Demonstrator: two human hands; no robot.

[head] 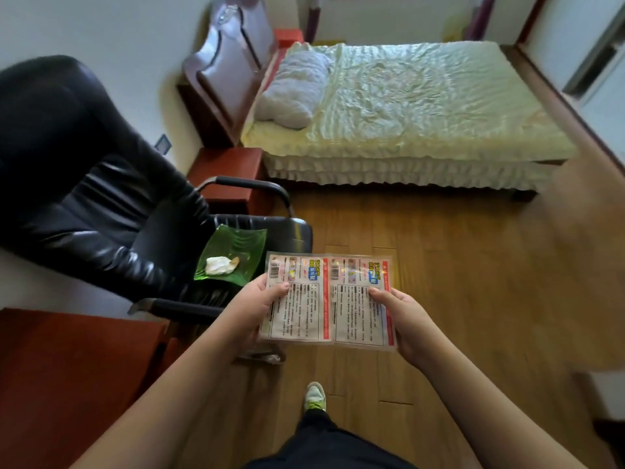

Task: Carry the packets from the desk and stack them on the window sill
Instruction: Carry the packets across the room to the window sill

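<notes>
Nearest, at the bottom of the view: my dark trousers and one light shoe (pixel 315 396) on the wood floor (pixel 456 282). I'm standing, mid-room.

Both forearms are out in front. My left hand (pixel 252 311) is closed on the left edge of the packets (pixel 326 301), thumb on top and the fingers curled under. My right hand (pixel 404 319) does the same on the right edge, thumb pressed on the printed face. So both hands are gripping, nothing else is held.

The packets are in the air over the floor, level with my waist and touching nothing but my hands. They look like two flat clear-plastic sachets side by side, maybe joined or overlapping at the middle seam, can't tell which. Each has a white label with dense black text, a red border, a barcode top left and a bright yellow and blue heading. They look thin, floppy and glossy.

To my left is a red-brown desk corner (pixel 67 367), then a black leather office chair (pixel 101 198) with a green leaf-shaped dish (pixel 243 248) on its seat holding crumpled white paper.

Further off are a small red nightstand (pixel 230 170) and a bed (pixel 422 106) with a pale yellow-green quilted cover and a pillow (pixel 294 89).

Progress: pickup done, carrying underway. The window sill isn't clearly in view, so the walk and the stacking are left, and I can't tell whether any are already stacked there.
</notes>
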